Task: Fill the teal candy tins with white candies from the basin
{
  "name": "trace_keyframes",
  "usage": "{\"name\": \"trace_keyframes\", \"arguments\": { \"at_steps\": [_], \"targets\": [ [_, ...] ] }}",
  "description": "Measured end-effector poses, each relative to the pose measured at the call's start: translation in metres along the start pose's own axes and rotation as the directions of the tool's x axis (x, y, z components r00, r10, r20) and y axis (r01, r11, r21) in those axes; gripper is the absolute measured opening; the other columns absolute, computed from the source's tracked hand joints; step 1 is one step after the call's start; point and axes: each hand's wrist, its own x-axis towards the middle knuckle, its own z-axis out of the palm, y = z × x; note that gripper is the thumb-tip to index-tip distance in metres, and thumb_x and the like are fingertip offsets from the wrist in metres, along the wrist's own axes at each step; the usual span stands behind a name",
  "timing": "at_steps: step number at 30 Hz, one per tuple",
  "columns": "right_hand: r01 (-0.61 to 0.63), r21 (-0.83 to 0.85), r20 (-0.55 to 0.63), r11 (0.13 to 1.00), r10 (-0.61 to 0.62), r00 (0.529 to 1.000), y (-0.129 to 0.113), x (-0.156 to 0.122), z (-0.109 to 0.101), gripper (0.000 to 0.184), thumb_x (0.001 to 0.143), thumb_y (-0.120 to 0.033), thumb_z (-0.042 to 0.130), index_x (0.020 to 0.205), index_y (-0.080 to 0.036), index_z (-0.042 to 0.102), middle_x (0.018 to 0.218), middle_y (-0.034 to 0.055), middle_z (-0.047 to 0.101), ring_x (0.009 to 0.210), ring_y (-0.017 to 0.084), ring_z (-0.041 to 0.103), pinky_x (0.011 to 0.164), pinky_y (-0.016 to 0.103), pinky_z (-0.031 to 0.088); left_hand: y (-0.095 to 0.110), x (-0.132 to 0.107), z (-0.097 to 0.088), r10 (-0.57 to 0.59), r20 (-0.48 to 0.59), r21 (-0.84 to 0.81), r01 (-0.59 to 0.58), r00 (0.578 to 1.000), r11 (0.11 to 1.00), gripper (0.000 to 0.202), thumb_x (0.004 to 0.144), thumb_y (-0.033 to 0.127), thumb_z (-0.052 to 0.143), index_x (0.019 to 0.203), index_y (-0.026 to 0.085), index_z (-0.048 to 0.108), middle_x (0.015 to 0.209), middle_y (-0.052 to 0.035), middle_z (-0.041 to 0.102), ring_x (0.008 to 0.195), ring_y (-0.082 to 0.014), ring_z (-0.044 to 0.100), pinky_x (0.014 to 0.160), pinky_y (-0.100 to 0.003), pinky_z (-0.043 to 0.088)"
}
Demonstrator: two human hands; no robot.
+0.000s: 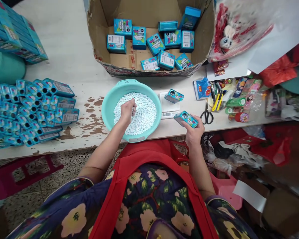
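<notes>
A teal plastic basin (109, 99) sits at the table's front edge, filled with small white candies (146, 113). My left hand (127, 110) reaches into the basin with its fingers bunched down among the candies. My right hand (193, 130) holds a small blue candy box (186, 118) just right of the basin, above the table edge. A second blue box (173, 96) lies on a small white scale (167, 107) behind it.
A large cardboard carton (97, 36) at the back holds several filled blue boxes. Rows of empty blue boxes (35, 109) lie at left. Scissors (206, 115), pens and wrapped goods clutter the right side. A red stool (20, 172) stands on the floor at left.
</notes>
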Motion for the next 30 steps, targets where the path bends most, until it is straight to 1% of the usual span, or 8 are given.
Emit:
{"name": "trace_keyframes", "arguments": {
  "at_steps": [9, 11, 14, 16, 18, 21, 25, 30],
  "targets": [
    [-0.05, -0.066, -0.434, 0.997, 0.016, 0.901, 0.075, 0.061, -0.022, 0.067, 0.055, -0.046, 0.082, 0.109, -0.013, 0.06, 0.105, 0.0088, 0.067, 0.1, 0.026, 0.066, 0.096, 0.048, 0.053, -0.028, 0.021, -0.002, -0.125, 0.002, 0.178, 0.123, 0.992, 0.976, 0.017, 0.07, 0.028, 0.067, 0.077, 0.016, 0.056, 0.058, 0.0033, 0.051, 0.041, -0.0071, 0.041, 0.038, -0.02, 0.025],
    [-0.09, -0.075, -0.449, 0.993, 0.047, 0.892, 0.089, 0.067, -0.026, 0.07, 0.058, -0.049, 0.079, 0.113, -0.012, 0.057, 0.111, 0.0121, 0.066, 0.105, 0.028, 0.065, 0.098, 0.049, 0.052, -0.03, 0.022, -0.005, -0.041, -0.013, 0.341, 0.043, 0.999, 0.939, 0.015, 0.075, 0.032, 0.062, 0.079, 0.018, 0.057, 0.059, 0.0021, 0.052, 0.045, -0.0101, 0.044, 0.043, -0.023, 0.032],
    [-0.111, -0.159, -0.386, 0.981, 0.042, 0.922, 0.094, 0.058, -0.037, 0.081, 0.062, -0.053, 0.077, 0.126, -0.011, 0.05, 0.123, 0.0168, 0.061, 0.114, 0.03, 0.062, 0.102, 0.053, 0.048, -0.031, 0.016, -0.01, 0.226, 0.13, 0.747, -0.245, 0.965, 0.618, 0.012, 0.082, 0.029, 0.056, 0.079, 0.02, 0.062, 0.075, -0.005, 0.064, 0.073, -0.0199, 0.06, 0.07, -0.034, 0.047],
    [-0.075, -0.265, -0.378, 0.961, -0.032, 0.925, 0.084, 0.047, -0.041, 0.093, 0.059, -0.054, 0.08, 0.134, -0.013, 0.043, 0.138, 0.0204, 0.049, 0.131, 0.034, 0.049, 0.109, 0.057, 0.039, -0.031, 0.01, -0.014, 0.26, 0.32, 0.849, -0.398, 0.911, 0.348, 0.01, 0.082, 0.025, 0.058, 0.082, 0.021, 0.067, 0.098, -0.0082, 0.07, 0.103, -0.0276, 0.059, 0.096, -0.044, 0.04],
    [0.027, -0.406, -0.384, 0.914, -0.196, 0.902, 0.067, 0.04, -0.038, 0.102, 0.055, -0.053, 0.085, 0.138, -0.016, 0.038, 0.149, 0.0222, 0.034, 0.144, 0.036, 0.03, 0.116, 0.059, 0.027, -0.031, 0.005, -0.016, 0.268, 0.403, 0.839, -0.47, 0.875, 0.274, 0.011, 0.081, 0.024, 0.062, 0.088, 0.023, 0.07, 0.113, -0.008, 0.068, 0.12, -0.0316, 0.051, 0.109, -0.05, 0.027],
    [0.243, -0.507, -0.198, 0.827, -0.386, 0.901, 0.044, 0.049, -0.007, 0.102, 0.057, -0.047, 0.087, 0.141, -0.018, 0.035, 0.15, 0.0208, 0.033, 0.144, 0.033, 0.027, 0.117, 0.056, 0.025, -0.029, 0.002, -0.013, 0.373, 0.368, 0.75, -0.509, 0.852, 0.422, 0.014, 0.082, 0.027, 0.064, 0.094, 0.024, 0.071, 0.118, -0.0087, 0.066, 0.121, -0.0306, 0.05, 0.111, -0.046, 0.026],
    [0.25, -0.298, 0.139, 0.921, -0.217, 0.966, 0.037, 0.088, 0.058, 0.072, 0.063, -0.04, 0.081, 0.125, -0.018, 0.05, 0.123, 0.0118, 0.058, 0.119, 0.026, 0.053, 0.107, 0.047, 0.04, -0.025, 0.002, 0.003, 0.432, 0.253, 0.562, -0.495, 0.866, 0.662, 0.009, 0.081, 0.026, 0.065, 0.087, 0.023, 0.071, 0.106, -0.0071, 0.067, 0.109, -0.0243, 0.056, 0.102, -0.034, 0.037],
    [0.304, -0.239, 0.181, 0.922, -0.265, 0.947, -0.002, 0.095, 0.08, 0.04, 0.063, -0.037, 0.081, 0.094, -0.019, 0.064, 0.093, 0.0032, 0.061, 0.095, 0.023, 0.057, 0.095, 0.043, 0.045, -0.009, -0.012, 0.03, 0.274, 0.054, 0.135, -0.279, 0.96, 0.951, 0.012, 0.084, 0.03, 0.065, 0.086, 0.02, 0.069, 0.091, -0.0044, 0.068, 0.088, -0.0162, 0.063, 0.086, -0.027, 0.046]
  ]
}}
